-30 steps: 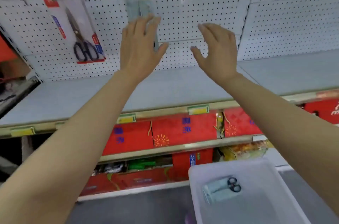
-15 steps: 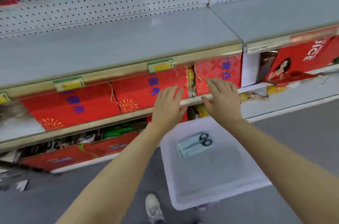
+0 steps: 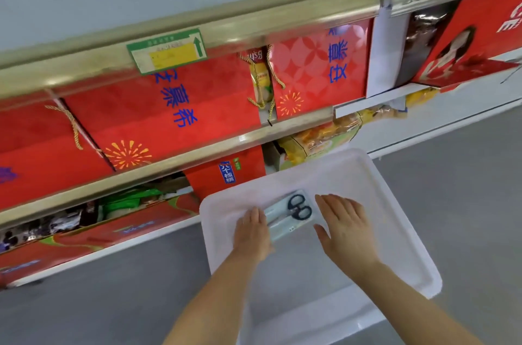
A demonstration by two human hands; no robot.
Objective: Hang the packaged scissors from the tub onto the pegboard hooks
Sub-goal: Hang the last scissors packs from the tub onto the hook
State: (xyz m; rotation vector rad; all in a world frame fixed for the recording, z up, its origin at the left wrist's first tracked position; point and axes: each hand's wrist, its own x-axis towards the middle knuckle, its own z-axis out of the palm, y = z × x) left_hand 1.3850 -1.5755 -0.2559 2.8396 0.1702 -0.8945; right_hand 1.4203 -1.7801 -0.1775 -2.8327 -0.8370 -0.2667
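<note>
- Lying between your hands: packaged scissors, black loop handles toward your right hand, pale blue-white card under clear wrap.
- Your left hand covers the pack's near end; grip unclear. Right hand spread flat, just beside it, holding nothing.
- Both hands inside the white tub on grey floor.
- Beyond your fingertips: shelves of red gift boxes.

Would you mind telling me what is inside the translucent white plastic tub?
One packaged pair of black-handled scissors lies in the translucent white plastic tub. The left hand covers its lower-left end; the right hand hides some tub floor.
</note>
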